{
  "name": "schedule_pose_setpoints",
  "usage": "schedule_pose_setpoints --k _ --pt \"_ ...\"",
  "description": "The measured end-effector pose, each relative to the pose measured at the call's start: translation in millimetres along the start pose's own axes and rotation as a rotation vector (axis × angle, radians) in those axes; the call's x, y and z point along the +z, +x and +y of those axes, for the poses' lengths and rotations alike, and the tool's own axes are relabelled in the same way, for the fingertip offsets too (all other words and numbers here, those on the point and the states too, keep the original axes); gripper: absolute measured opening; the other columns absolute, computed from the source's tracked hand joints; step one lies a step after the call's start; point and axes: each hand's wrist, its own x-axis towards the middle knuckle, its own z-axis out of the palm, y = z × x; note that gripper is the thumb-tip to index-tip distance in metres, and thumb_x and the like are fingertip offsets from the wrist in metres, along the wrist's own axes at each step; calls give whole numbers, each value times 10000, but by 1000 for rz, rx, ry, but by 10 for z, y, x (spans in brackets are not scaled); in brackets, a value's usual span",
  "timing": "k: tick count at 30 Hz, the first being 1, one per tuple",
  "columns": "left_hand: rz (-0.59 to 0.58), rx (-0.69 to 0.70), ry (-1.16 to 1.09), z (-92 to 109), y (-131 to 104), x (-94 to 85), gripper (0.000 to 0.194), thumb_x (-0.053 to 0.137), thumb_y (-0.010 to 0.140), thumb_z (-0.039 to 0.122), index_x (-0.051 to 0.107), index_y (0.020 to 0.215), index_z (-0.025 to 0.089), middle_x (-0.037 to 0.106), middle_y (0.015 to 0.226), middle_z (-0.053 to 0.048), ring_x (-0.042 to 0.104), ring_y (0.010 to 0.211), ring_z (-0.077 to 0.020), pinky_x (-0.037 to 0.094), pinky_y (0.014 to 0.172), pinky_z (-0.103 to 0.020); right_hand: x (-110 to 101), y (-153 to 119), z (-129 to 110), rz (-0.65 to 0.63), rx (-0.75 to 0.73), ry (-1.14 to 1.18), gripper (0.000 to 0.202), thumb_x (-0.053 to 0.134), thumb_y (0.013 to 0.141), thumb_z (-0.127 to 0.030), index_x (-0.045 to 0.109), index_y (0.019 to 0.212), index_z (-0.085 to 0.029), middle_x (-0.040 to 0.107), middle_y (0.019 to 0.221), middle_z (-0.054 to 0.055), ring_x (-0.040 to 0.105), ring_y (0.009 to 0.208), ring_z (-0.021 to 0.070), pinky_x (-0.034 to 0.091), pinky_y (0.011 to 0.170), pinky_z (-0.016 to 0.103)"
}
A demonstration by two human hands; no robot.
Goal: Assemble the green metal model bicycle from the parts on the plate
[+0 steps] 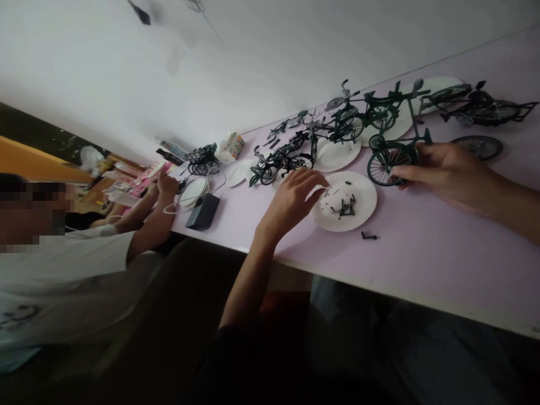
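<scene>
My right hand (pixel 449 171) grips a dark green miniature bicycle (pixel 404 147) by one wheel, thumb on the near side near the hub. The bicycle is raised a little at the right of the table. My left hand (pixel 295 194) is at the left rim of a white paper plate (pixel 366 209), its fingers curved and thumb slightly apart from them, nothing visible between. On that plate lie small dark parts (pixel 347 208) and tiny pale bits. A small dark crank-shaped piece (pixel 368 235) lies on the table just in front of the plate.
Several miniature bicycles stand or lie along the wall, among them a dark one (pixel 485 107) at the right. A loose wheel (pixel 478 147) lies behind my right hand. A dark box (pixel 203 211) sits near the table's front edge, left. Another person (pixel 71 264) works at the far left.
</scene>
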Motion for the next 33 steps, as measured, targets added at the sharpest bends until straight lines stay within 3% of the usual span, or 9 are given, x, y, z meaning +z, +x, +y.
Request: schedule_pose_setpoints --k 4,7,10,16,22,27,33 --pt "-186 30 105 186 -37 -154 119 586 1095 184 693 1045 170 790 963 -42 697 854 -167 527 866 -339 -69 43 21 3 -20 -142 232 916 750 -324 801 902 -192 795 971 58 715 814 174 613 733 319" --pt "-273 81 62 358 -57 -228 56 638 1067 164 694 1068 173 791 998 -32 712 916 -176 527 887 -333 -109 58 -1 -8 -13 -268 230 891 777 -335 812 943 -196 816 965 68 736 821 199 601 774 357" --pt "-320 130 81 486 -46 -232 118 570 1093 145 685 1110 160 770 995 -45 699 924 -183 521 857 -326 -119 56 -28 -31 -25 -289 228 874 782 -378 814 925 -211 828 981 74 752 856 232 605 840 409" --pt "-307 182 206 556 -13 -126 172 519 1104 122 652 1003 161 707 890 -21 642 843 -180 486 807 -335 -95 45 -67 -29 8 -334 253 860 778 -390 838 983 -243 837 1034 59 764 979 288 532 1074 539" --pt "-226 202 327 577 -11 -46 137 550 1080 86 634 1013 171 718 928 -10 662 884 -195 477 829 -354 -89 33 -89 -20 -13 -370 247 846 759 -415 833 928 -236 830 1034 64 756 983 306 552 1023 533" --pt "-248 173 316 595 -4 -45 135 550 1092 107 634 1015 179 717 915 8 656 871 -185 464 816 -349 -126 57 -40 -64 -19 -374 391 833 768 -465 825 1072 -220 830 1090 72 754 1047 325 518 1091 561" --pt "-273 100 284 559 -9 16 123 560 1100 136 670 1083 185 753 975 -5 683 924 -180 459 838 -348 -148 65 -27 -110 -44 -374 370 825 805 -452 804 1071 -195 818 1126 98 751 1035 290 533 1093 525"
